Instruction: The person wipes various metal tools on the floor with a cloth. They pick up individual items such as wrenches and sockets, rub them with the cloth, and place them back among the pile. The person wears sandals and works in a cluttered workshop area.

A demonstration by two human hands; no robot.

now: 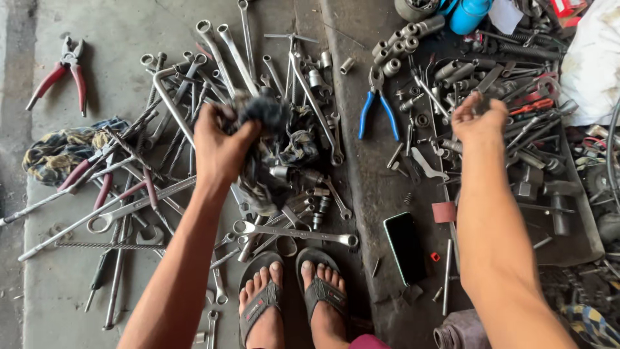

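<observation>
While gripping a dark rag (271,129), left hand (219,145) raised, outstretched.

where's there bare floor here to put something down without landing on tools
Bare concrete lies at the top left, between the red-handled pliers and the wrench pile. A narrower bare strip runs past the blue-handled pliers toward the phone. It is crowded under the left hand, which holds a dark rag, and around the right hand.
</observation>
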